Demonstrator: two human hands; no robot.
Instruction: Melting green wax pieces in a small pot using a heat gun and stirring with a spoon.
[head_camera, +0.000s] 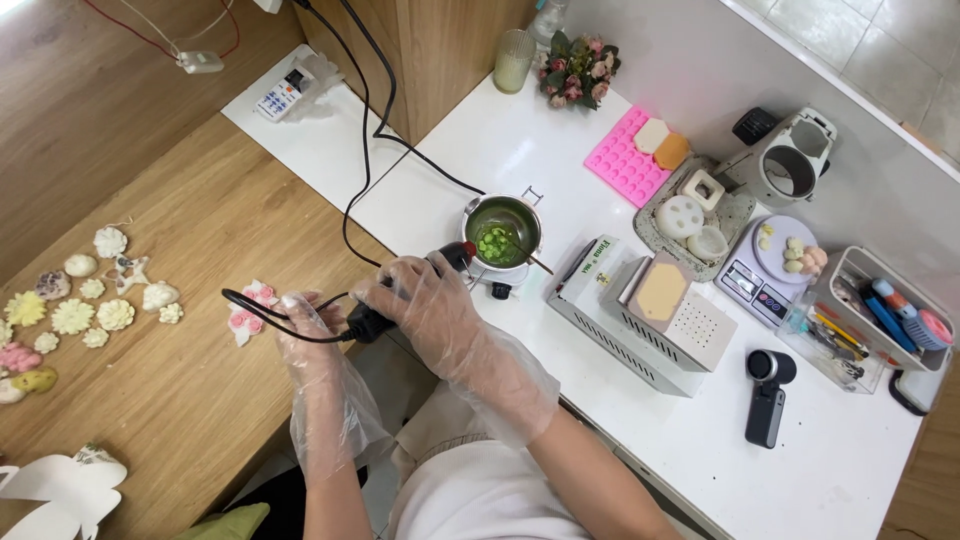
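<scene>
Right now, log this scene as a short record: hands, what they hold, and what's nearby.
right hand: gloved, gripping black heat tool, red tip toward pot
left hand: gloved, holding the tool's black cord
pot: metal, green liquid with green pieces, on white table
right of pot: grey box, scale, pink mould
wooden table: flower casts

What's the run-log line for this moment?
right hand: grips black heat tool | left hand: on its cord | nozzle at metal pot, green pieces inside

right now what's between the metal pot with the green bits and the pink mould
In the head view, only bare white tabletop lies between the metal pot and the pink silicone mould. The pot's small wire handle juts into that stretch.
</scene>
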